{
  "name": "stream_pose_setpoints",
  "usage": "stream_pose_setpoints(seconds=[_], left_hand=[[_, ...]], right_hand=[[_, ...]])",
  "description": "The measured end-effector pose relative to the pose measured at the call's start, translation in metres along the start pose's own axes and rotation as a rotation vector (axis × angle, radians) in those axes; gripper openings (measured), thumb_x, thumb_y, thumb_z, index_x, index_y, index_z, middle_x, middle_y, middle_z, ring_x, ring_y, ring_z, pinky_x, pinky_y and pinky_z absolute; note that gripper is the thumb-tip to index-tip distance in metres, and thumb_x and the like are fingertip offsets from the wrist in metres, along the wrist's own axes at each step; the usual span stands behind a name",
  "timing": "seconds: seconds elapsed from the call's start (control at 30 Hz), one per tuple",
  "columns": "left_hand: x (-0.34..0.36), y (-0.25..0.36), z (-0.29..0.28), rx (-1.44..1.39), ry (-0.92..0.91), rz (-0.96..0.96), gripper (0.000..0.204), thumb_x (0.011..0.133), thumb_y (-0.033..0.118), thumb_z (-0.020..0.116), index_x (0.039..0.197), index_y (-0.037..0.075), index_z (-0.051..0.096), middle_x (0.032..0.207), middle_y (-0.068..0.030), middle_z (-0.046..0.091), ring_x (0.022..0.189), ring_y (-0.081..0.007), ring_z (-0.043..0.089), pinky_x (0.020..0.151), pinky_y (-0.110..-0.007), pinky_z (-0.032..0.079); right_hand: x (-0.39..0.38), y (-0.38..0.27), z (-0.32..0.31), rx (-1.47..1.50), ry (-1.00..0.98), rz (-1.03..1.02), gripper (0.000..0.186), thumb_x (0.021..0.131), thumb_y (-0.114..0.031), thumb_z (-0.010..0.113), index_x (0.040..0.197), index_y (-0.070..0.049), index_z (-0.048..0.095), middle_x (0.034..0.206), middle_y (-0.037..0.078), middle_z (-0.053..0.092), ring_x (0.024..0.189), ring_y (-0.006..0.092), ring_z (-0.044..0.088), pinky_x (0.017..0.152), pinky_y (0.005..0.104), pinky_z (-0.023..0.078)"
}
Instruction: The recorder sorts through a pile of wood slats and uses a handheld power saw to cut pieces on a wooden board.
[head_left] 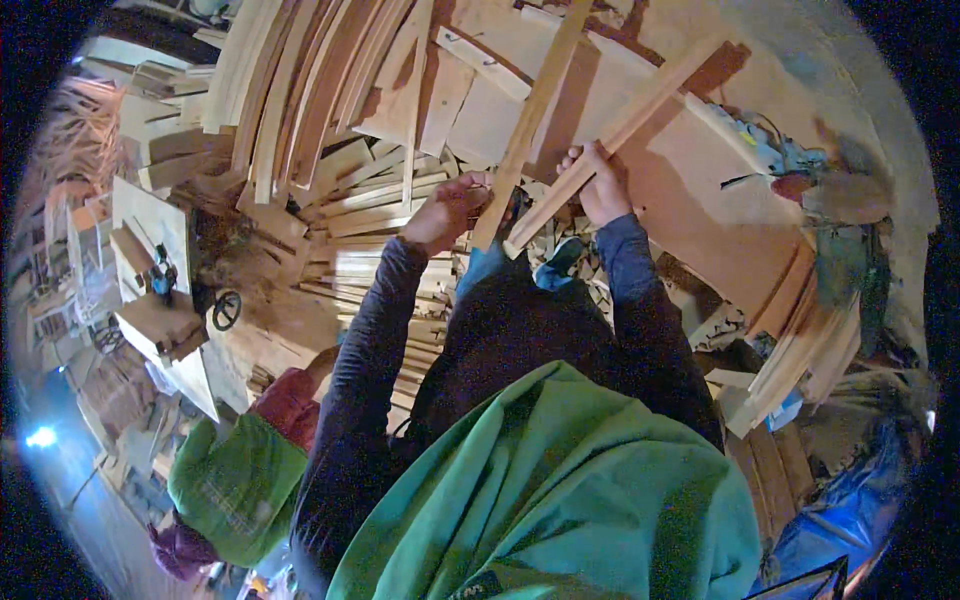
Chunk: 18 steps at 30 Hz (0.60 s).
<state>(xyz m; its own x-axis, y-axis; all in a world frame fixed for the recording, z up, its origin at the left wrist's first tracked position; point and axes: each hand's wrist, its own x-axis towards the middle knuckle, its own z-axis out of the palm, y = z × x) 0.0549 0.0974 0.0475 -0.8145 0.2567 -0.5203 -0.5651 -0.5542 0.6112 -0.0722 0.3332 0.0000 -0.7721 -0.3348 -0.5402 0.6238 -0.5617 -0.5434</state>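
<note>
Head view: the right hand [606, 190] wraps its fingers around a wooden strip [652, 107] slanting from lower left to upper right, while the left hand [445, 215], nearer a longer, steeper board [533, 115] between the hands, curls at that board's left edge; its grip cannot be told.

Wooden strip [640, 122] in right hand [609, 190]

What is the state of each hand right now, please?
Left hand: fingers curled beside a long wooden strip; whether it grips cannot be told.
Right hand: closed, holding a wooden bar.
</note>
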Motion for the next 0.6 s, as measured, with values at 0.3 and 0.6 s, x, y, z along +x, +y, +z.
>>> stream_pose_setpoints(seconds=[0.3,0.6], left_hand=[[0.006,-0.037,0.013,-0.14,0.13,0.076,0.012,0.096,0.012,0.054,0.107,0.007,0.055,0.097,-0.0025,0.061,0.086,-0.0112,0.06,0.076,-0.022,0.049],[0.016,-0.055,0.027,-0.414,-0.083,0.096,0.043,0.1,0.038,0.044,0.122,0.003,0.05,0.098,-0.0063,0.062,0.073,-0.0146,0.058,0.065,-0.027,0.051]], right_hand=[[-0.022,-0.014,-0.019,-0.068,-0.153,0.09,0.018,0.09,-0.02,0.065,0.088,-0.011,0.05,0.083,0.005,0.056,0.079,0.0211,0.056,0.077,0.04,0.049],[-0.025,-0.016,-0.026,-0.135,-0.182,0.086,0.018,0.091,-0.023,0.064,0.089,-0.01,0.051,0.084,0.005,0.057,0.084,0.0215,0.057,0.078,0.0419,0.05]])
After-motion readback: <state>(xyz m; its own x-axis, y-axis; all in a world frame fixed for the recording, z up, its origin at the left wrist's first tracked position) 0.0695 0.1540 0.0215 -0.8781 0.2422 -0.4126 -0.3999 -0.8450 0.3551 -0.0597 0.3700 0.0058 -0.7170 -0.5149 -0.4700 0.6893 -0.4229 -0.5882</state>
